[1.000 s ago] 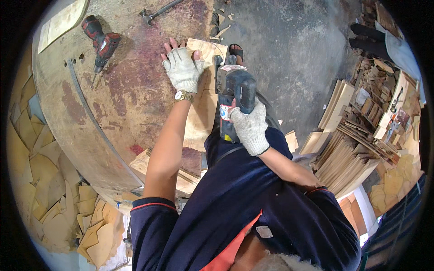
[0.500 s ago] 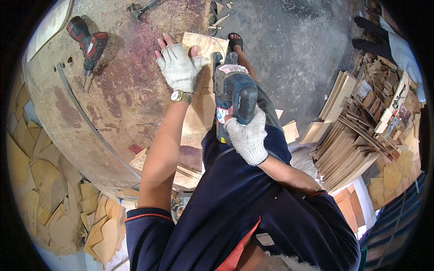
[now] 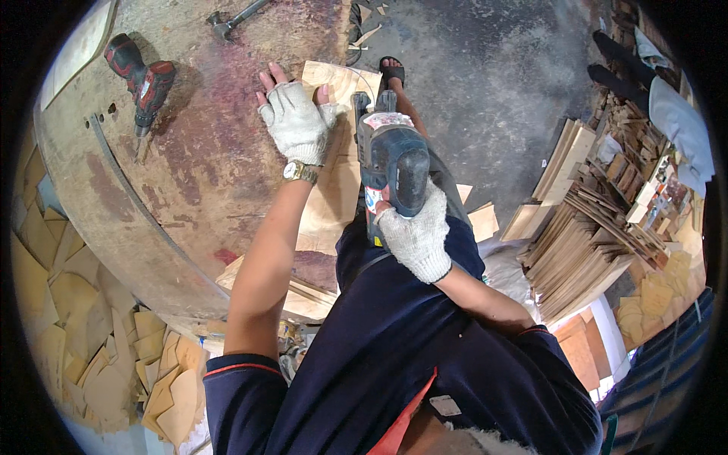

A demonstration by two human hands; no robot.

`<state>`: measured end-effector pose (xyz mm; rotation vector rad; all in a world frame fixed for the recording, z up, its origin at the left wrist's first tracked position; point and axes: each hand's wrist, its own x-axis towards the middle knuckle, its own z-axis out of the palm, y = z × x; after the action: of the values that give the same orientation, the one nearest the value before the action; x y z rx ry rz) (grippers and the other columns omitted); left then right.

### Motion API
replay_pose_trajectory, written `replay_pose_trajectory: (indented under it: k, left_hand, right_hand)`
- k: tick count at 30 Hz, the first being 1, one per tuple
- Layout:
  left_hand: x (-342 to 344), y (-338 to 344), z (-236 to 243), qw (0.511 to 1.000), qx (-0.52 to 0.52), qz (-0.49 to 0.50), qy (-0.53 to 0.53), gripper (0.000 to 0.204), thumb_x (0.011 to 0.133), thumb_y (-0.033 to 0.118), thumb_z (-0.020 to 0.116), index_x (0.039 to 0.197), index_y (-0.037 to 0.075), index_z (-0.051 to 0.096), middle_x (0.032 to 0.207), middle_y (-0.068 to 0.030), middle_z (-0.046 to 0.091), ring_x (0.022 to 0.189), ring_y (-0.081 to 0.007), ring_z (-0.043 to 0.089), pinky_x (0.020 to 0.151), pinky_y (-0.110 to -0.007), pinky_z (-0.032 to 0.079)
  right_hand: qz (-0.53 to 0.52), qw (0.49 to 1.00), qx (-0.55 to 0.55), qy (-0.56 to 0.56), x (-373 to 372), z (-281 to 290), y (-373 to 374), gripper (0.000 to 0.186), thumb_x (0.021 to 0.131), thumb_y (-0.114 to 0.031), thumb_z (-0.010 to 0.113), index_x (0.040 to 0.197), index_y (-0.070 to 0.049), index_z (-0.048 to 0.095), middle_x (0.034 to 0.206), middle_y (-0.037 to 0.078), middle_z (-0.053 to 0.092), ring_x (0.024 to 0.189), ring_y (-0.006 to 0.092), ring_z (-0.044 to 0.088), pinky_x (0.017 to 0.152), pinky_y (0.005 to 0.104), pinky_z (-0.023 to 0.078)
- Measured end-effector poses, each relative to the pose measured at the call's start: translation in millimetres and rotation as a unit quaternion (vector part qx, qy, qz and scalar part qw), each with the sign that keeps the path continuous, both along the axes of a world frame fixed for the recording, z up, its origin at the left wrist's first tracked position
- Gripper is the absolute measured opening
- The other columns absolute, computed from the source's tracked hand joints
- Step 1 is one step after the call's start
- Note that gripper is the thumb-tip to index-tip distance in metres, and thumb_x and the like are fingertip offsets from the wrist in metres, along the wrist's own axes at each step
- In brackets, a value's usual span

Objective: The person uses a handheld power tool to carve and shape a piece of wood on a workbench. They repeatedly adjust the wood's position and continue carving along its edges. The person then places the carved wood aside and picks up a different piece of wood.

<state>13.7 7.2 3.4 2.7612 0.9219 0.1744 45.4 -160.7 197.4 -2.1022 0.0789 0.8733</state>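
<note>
A dark jigsaw (image 3: pixel 410 167) stands over the right edge of a pale plywood piece (image 3: pixel 328 208), where a curved line is drawn near the far end. Wrapped round the tool's handle is my right hand (image 3: pixel 417 239), in a white knitted glove. My left hand (image 3: pixel 294 121) wears a fingerless white glove and has a watch (image 3: pixel 301 171) at its wrist. It lies flat with fingers spread, partly across the plywood's left edge and partly on the worn workbench (image 3: pixel 205 186). The jigsaw's body hides its blade and the cutting spot.
A red and black cordless drill (image 3: pixel 144 82) and a hammer (image 3: pixel 231 24) lie on the bench. Many thin board pieces (image 3: pixel 83 318) are heaped at lower left. Stacked plywood strips (image 3: pixel 576 258) stand on the right, near another person's dark-clad legs (image 3: pixel 623 72).
The whole view has shifted slightly, with the drill and hammer appearing a little lower and farther left. Both hands and the jigsaw keep nearly the same place on the plywood.
</note>
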Motion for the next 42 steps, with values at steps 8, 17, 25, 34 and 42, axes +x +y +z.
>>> replay_pose_trajectory:
  k: [8,17,25,34,42]
  left_hand:
    - [0,0,-2,1.0,0.002,0.006,0.006,0.079,0.099,0.05,0.055,0.149,-0.009,0.038,0.161,-0.024,0.034,0.15,-0.0411,0.03,0.122,-0.054,0.023]
    - [1,-1,0,1.0,0.02,0.0,0.005,0.067,0.099,0.049,0.055,0.131,-0.01,0.054,0.16,-0.0268,0.035,0.149,-0.043,0.033,0.121,-0.057,0.026]
    - [0,-1,-2,1.0,0.01,0.007,-0.007,0.078,0.098,0.05,0.058,0.146,-0.009,0.043,0.16,-0.0244,0.037,0.148,-0.0427,0.034,0.12,-0.057,0.027]
    - [-1,1,-5,1.0,0.023,-0.002,-0.001,0.068,0.097,0.049,0.06,0.135,-0.007,0.054,0.161,-0.0235,0.036,0.148,-0.0436,0.034,0.119,-0.057,0.029]
    - [-3,1,-2,0.999,0.025,-0.013,0.025,0.073,0.097,0.05,0.059,0.142,-0.006,0.048,0.16,-0.0235,0.036,0.148,-0.0433,0.033,0.119,-0.057,0.029]
  right_hand:
    - [0.013,1.0,0.002,-0.015,0,-3,-5,0.031,0.071,-0.007,0.073,0.1,0.0,0.065,0.081,0.016,0.07,0.073,0.034,0.07,0.07,0.04,0.055]
    - [0.068,0.995,-0.06,-0.034,-6,-15,-23,0.052,0.072,-0.013,0.077,0.119,0.001,0.06,0.102,0.021,0.067,0.096,0.0385,0.066,0.086,0.0476,0.052]
    - [0.111,0.991,-0.075,-0.026,-3,-22,-34,0.056,0.072,-0.016,0.079,0.122,0.001,0.059,0.103,0.021,0.066,0.098,0.0402,0.064,0.088,0.0485,0.051]
    - [0.091,0.995,-0.034,-0.012,12,-17,-27,0.04,0.07,-0.014,0.076,0.108,-0.003,0.066,0.094,0.019,0.069,0.088,0.0399,0.067,0.083,0.0477,0.052]
    - [0.127,0.992,-0.006,-0.007,25,-10,-25,0.03,0.078,-0.003,0.075,0.105,0.004,0.063,0.089,0.012,0.07,0.082,0.0179,0.07,0.075,0.0338,0.055]
